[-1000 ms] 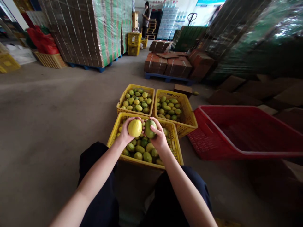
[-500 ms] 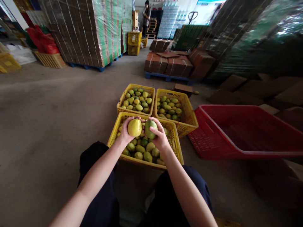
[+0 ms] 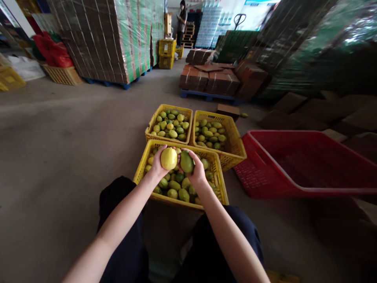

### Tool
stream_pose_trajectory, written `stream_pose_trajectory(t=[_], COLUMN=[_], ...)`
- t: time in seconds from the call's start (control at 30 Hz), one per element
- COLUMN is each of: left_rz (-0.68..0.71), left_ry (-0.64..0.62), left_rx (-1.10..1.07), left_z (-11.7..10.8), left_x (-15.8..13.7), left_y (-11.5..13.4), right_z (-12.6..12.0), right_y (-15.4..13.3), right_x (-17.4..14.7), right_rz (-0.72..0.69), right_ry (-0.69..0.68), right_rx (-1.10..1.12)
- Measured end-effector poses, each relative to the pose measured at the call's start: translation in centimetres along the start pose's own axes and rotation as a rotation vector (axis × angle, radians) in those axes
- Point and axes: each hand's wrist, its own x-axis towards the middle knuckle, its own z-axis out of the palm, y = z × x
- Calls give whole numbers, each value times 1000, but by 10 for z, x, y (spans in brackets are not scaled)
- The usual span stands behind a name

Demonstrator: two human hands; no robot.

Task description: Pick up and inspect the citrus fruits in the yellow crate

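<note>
My left hand (image 3: 158, 163) is closed round a yellow lemon (image 3: 169, 158), seen from above. Beside it, my right hand (image 3: 198, 171) grips a green lemon (image 3: 186, 162), its fingers partly hidden behind the fruit. Both hands are above the near yellow crate (image 3: 221, 177), which holds several green and yellow lemons (image 3: 184, 195). Two more yellow crates with similar fruit touch or nearly touch its far side: one at the back left (image 3: 150, 137), one at the back right (image 3: 235, 147).
A large red basket (image 3: 265, 173) stands to the right of the crates. Cardboard cartons (image 3: 222, 82) lie on a blue pallet ahead. Wrapped carton stacks (image 3: 135, 43) rise at the left and right. A person (image 3: 182, 21) stands far back near yellow crates (image 3: 167, 53).
Both lemons have been turned a little in my hands. My right thumb has moved off the front of the green lemon to its side.
</note>
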Motion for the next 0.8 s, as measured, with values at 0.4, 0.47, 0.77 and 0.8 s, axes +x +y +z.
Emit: stream_pose_trajectory(t=[0.4,0.47,0.77,0.8], left_rz=[-1,-23,-107,-117], left_ry=[13,10,141,153], left_rx=[-180,-191,-240,-240], left_z=[-7,-9,-18,-18], left_x=[4,4,19,19], left_y=[-3,-2,-5,-5], right_z=[1,-1,0,1], right_y=[-4,-5,0,0], right_x=[3,4,11,10], right_rz=[151,194,426,428], right_ry=[119,112,318,323], right_rx=[201,233,193,195])
